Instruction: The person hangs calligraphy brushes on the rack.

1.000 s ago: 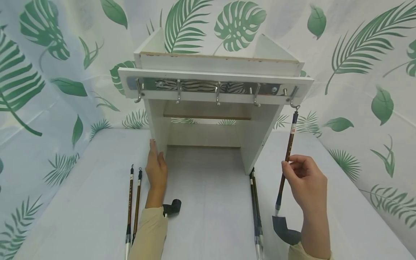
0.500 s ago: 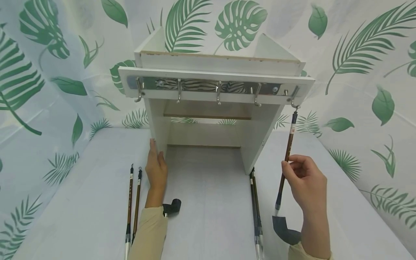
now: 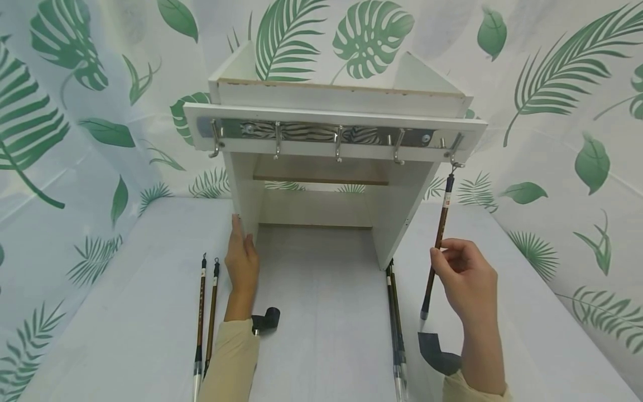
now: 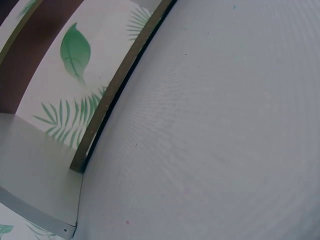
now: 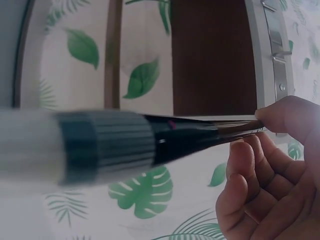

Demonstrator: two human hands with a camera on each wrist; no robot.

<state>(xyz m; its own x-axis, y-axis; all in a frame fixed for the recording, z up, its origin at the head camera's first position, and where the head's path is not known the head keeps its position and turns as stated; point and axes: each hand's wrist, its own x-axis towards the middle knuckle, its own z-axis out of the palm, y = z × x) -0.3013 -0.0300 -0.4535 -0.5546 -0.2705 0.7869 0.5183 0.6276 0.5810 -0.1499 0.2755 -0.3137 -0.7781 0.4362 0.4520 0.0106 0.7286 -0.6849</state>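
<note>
My right hand pinches a brown-handled calligraphy brush between thumb and fingers. The brush leans, bristle end down, and its top loop overlaps the tip of the rightmost hook. In the right wrist view the brush runs from its pale bristle end back to the pinching fingertips. My left hand lies with straight fingers against the left side panel of a white shelf unit. Along the unit's front board runs a mirrored strip with several metal hooks.
Two brushes lie on the white table left of my left arm. More brushes lie by the unit's right panel. A dark wrist mount shows beside the left sleeve, another at the right wrist. Leaf-printed cloth hangs behind.
My right hand and the brush have shifted slightly left, and the brush's loop has moved left along the rightmost hook's tip. The left hand stays put.
</note>
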